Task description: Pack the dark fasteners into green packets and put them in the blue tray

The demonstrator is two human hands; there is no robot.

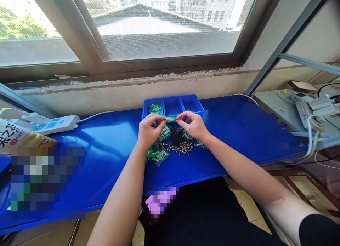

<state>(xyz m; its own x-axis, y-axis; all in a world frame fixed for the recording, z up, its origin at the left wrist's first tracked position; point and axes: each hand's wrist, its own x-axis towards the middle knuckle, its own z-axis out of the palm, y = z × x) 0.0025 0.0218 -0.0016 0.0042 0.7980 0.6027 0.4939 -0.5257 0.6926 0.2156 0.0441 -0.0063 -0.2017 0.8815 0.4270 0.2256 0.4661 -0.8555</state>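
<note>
A small green packet (170, 119) is stretched between my two hands, just in front of a blue three-part tray (172, 105). My left hand (151, 130) pinches its left end, and my right hand (193, 126) pinches its right end. More green packets (157, 154) lie on the blue table below my left hand, and some sit in the tray's left compartment. Between my wrists are a pile of black pieces (177, 135) and a heap of small metal parts (183, 147). A few packets are partly hidden by my right wrist.
A white power strip (57, 123) and a drink package (23, 136) are at the left of the blue table (106, 161). Metal frame bars (281, 44) rise at the right, by a side surface with cables and plugs (309, 111). A window spans the back.
</note>
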